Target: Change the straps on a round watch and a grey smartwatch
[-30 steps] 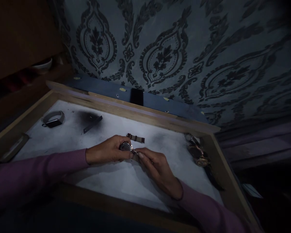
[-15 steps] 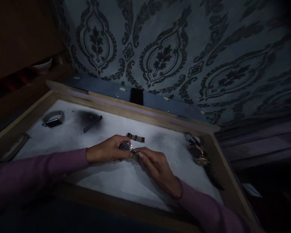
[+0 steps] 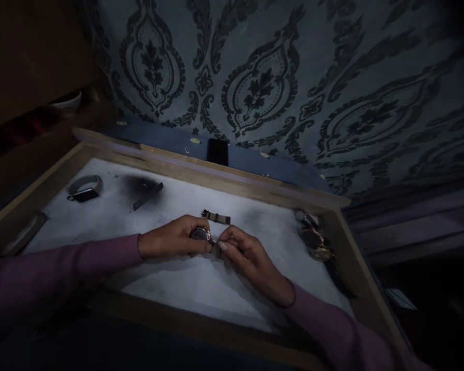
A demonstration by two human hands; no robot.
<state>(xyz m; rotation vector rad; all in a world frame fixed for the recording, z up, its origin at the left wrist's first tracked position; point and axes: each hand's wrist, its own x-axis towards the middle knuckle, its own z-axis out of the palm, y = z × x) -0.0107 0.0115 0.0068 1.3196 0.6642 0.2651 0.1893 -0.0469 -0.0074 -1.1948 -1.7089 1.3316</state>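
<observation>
My left hand [image 3: 181, 238] is closed around a round wristwatch [image 3: 201, 234], its thumb and fingers on either side of the case. My right hand [image 3: 247, 257] is pinched at the watch's right side, on a short grey-brown watch strap [image 3: 216, 251] beside the case. The fingertips hide where strap and case meet. Just behind my hands, a separate strap piece with a buckle [image 3: 216, 217] lies on the white lining [image 3: 170, 288].
The lining covers a wooden tray [image 3: 216, 180] with raised sides. Inside lie a smartwatch [image 3: 85, 193] and a dark flat strip [image 3: 148, 197] at left, a long case [image 3: 25, 234] by the left wall, and several watches [image 3: 320, 250] at right. A black phone [image 3: 218, 151] rests behind the tray.
My right hand's index finger has bent and lifted slightly near the strap. The left hand keeps the watch in the same place.
</observation>
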